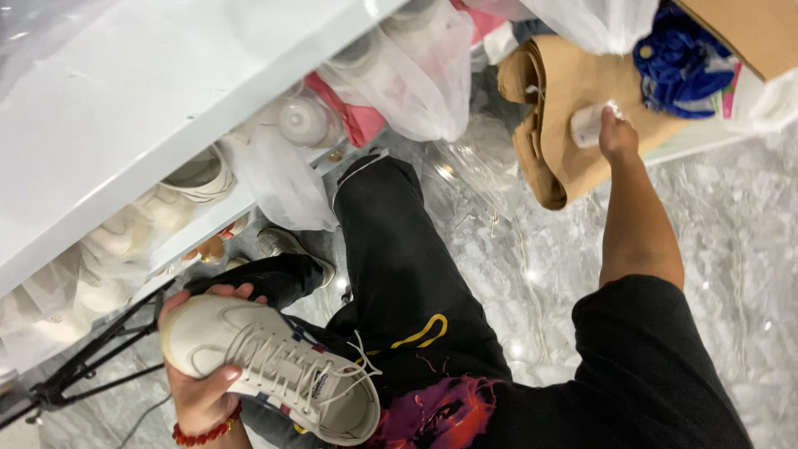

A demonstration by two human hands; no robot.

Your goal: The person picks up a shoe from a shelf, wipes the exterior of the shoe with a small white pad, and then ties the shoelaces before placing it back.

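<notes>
The left hand (199, 378) grips a white laced shoe (270, 366) from below, fingers wrapped around its toe end; a red bead bracelet (208, 432) sits on the wrist. The shoe lies sideways over the person's black trousers (399, 258), below the edge of the white shelf (125, 108). The right hand (617, 133) is closed on a small white roll (588, 125), pressed against folded brown paper (557, 125) on the marble floor (731, 233).
</notes>
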